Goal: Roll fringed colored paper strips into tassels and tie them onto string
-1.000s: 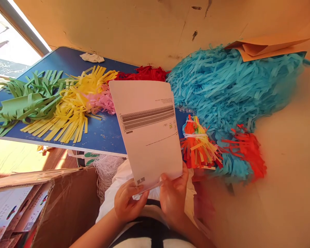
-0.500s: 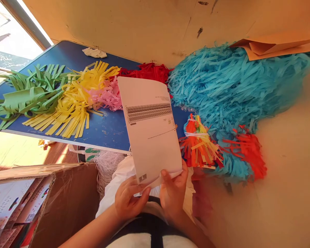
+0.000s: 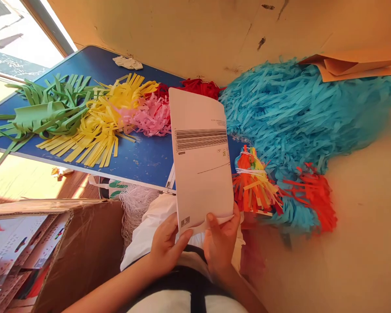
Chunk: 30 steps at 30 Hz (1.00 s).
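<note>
Head cam: white sheet [image 3: 200, 156] upright, long axis vertical, both hands at btm edge

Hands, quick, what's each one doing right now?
Left hand: closed on the white paper, at its bottom edge.
Right hand: closed on the same paper.

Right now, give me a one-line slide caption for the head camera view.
Both hands, left hand and right hand, hold a printed white sheet upright before fringed coloured paper on a blue table.

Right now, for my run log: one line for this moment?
left hand: holds sheet | right hand: holds sheet | behind: blue table
</note>
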Each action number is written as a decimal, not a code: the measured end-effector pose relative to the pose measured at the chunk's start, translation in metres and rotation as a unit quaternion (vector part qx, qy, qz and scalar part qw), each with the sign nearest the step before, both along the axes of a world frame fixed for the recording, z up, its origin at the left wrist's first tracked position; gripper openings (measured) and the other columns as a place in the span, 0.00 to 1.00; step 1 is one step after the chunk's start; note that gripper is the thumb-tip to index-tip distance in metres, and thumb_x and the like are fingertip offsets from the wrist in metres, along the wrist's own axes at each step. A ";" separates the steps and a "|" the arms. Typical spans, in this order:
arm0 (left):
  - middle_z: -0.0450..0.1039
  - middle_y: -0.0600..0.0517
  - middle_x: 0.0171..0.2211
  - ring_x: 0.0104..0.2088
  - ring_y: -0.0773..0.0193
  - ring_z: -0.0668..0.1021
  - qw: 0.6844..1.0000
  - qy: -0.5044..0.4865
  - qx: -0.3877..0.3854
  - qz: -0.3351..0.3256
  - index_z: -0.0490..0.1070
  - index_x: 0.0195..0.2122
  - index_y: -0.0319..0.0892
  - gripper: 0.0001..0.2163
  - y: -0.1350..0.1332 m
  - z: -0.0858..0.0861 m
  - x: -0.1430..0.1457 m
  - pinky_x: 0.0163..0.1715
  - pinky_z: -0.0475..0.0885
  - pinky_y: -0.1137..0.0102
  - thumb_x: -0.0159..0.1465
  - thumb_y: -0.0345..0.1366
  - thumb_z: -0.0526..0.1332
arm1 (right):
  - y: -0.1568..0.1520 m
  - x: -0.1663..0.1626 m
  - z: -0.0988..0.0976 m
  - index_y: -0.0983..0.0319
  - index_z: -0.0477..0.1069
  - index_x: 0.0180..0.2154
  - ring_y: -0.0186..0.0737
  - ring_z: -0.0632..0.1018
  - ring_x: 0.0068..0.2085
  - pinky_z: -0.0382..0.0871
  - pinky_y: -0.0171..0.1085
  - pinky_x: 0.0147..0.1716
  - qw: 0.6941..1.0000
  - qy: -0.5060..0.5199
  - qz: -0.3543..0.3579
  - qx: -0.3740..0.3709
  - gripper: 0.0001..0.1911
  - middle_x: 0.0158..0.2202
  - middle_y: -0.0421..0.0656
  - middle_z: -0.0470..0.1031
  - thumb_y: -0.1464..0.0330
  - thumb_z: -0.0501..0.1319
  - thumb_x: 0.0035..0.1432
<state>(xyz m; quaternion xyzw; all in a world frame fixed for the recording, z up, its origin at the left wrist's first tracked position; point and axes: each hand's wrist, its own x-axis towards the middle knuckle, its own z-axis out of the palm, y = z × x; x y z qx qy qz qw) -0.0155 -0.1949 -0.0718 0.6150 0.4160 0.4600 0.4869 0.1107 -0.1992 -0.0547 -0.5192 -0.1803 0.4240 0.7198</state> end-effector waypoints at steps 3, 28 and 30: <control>0.78 0.43 0.45 0.44 0.54 0.80 0.999 -0.044 -0.019 -0.003 0.72 0.52 0.41 0.14 0.002 0.000 0.003 0.44 0.77 0.60 0.66 0.37 0.58 | -0.002 -0.001 -0.002 0.50 0.48 0.63 0.43 0.75 0.53 0.69 0.51 0.54 1.000 -0.010 0.008 -0.011 0.42 0.60 0.49 0.66 0.68 0.68 0.53; 0.78 0.46 0.46 0.44 0.56 0.79 0.989 -0.067 -0.117 0.056 0.74 0.47 0.41 0.12 -0.002 0.003 0.012 0.47 0.74 0.63 0.66 0.40 0.58 | -0.010 0.005 -0.002 0.50 0.46 0.66 0.46 0.71 0.58 0.65 0.53 0.58 0.997 0.006 0.078 0.007 0.46 0.65 0.50 0.60 0.70 0.68 0.53; 0.78 0.45 0.46 0.44 0.56 0.79 0.989 -0.082 -0.113 0.053 0.73 0.48 0.41 0.13 -0.003 0.001 0.013 0.48 0.73 0.63 0.67 0.39 0.58 | -0.010 0.004 0.000 0.49 0.46 0.66 0.45 0.71 0.58 0.64 0.54 0.58 0.996 0.018 0.080 0.014 0.46 0.64 0.49 0.61 0.71 0.68 0.54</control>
